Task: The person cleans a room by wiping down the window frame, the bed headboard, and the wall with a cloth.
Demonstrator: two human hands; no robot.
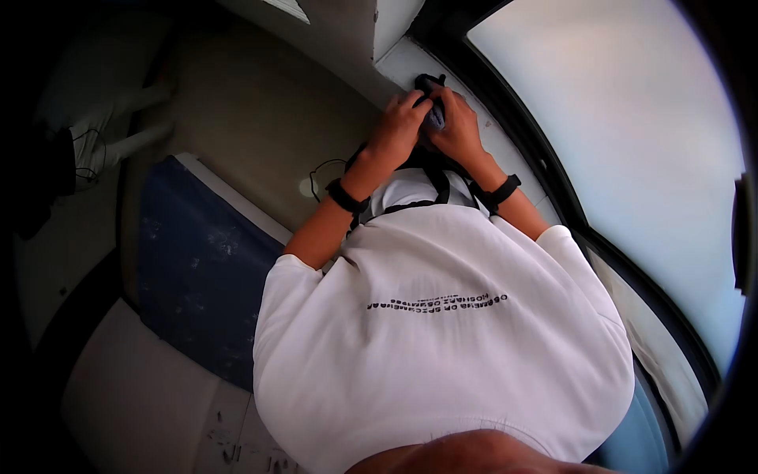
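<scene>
My left hand (401,130) and my right hand (455,122) meet well out in front of my chest, at the top middle of the view. Between them is a small black and grey-blue item (436,118), perhaps soft; its kind I cannot make out. Fingers of both hands are bent and pinched around it. Its black end sticks out past the fingertips, near the white ledge below the window. Each wrist wears a black band (345,197). Below the hands, black straps (437,183) lie over something white at my lap.
To my right is a large bright window (624,103) with a dark frame. A dark blue padded seat (197,261) stands on the left, beside the brownish floor (260,103). A thin black cable (316,175) loops near my left forearm. Another person's legs (138,146) show dimly at far left.
</scene>
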